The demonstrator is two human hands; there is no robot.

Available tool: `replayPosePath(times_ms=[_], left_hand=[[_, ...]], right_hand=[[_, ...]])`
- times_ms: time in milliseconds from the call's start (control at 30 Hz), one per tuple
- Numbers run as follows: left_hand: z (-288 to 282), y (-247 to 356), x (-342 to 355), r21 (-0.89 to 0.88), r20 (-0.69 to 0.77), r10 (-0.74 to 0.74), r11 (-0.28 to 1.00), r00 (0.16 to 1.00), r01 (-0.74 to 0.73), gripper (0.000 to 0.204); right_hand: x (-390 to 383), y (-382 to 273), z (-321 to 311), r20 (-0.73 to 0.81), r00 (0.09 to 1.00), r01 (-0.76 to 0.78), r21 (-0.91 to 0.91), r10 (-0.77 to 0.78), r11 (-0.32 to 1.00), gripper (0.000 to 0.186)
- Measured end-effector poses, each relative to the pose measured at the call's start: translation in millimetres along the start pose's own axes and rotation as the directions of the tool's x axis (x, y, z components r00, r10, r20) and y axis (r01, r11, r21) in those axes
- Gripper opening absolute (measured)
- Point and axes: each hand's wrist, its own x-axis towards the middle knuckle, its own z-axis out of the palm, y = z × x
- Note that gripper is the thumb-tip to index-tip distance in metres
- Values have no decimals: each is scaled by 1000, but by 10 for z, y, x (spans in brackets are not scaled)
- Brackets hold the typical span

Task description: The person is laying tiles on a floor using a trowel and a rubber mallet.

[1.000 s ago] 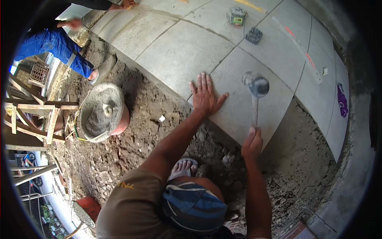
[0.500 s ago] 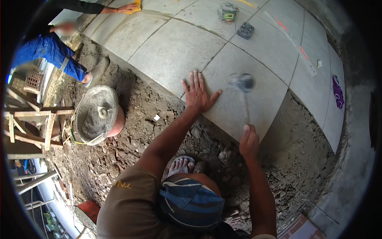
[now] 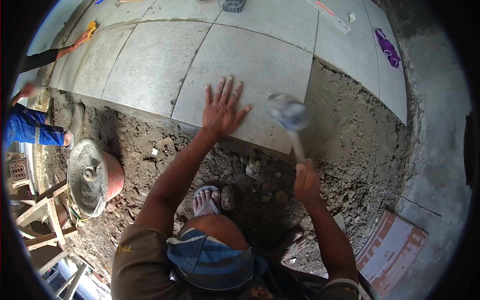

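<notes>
The pale floor tile (image 3: 260, 56) lies straight ahead of the person, turned a little so that its near edge slopes down to the right. Its right edge meets the bare mortar bed (image 3: 347, 107), while its left and far edges adjoin the other tiles (image 3: 160, 55) of the paved floor. The left hand (image 3: 221, 111) rests palm down over the near edge, left of the middle, fingers apart and pointing toward the far edge, holding nothing.

The right hand (image 3: 306, 184) is wrapped around the lower end of a mallet (image 3: 290, 112), fingers together on the grip. It sits outside the tile, just beyond the near right corner, so it is the left hand that touches the tile. From the right hand, the handle (image 3: 298, 146) runs forward and slightly left. The mallet's head lies across it, its long axis slanting from far left to near right, at the right edge of the tile, on the side toward the near corner. The head is blurred, so whether it touches the tile or is raised above it cannot be told.

From the left hand, the mallet's head lies to the right, well clear of the fingers; the thumb is the nearest part of that hand to it.
</notes>
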Motion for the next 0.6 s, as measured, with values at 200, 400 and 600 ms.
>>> replayPosePath(times_ms=[200,400,600], left_hand=[[-12,-34,-30,25,-8,18,1000,1000,-18,81],[-29,-15,-21,26,-33,7,1000,999,-6,82],[-34,-18,23,29,-27,-4,1000,1000,5,86]], right_hand=[[-68,246,47,-62,997,33,-36,-35,999,32],[42,245,-26,28,998,52,-69,-50,996,33],[54,274,-32,43,999,-6,-105,10,994,33]])
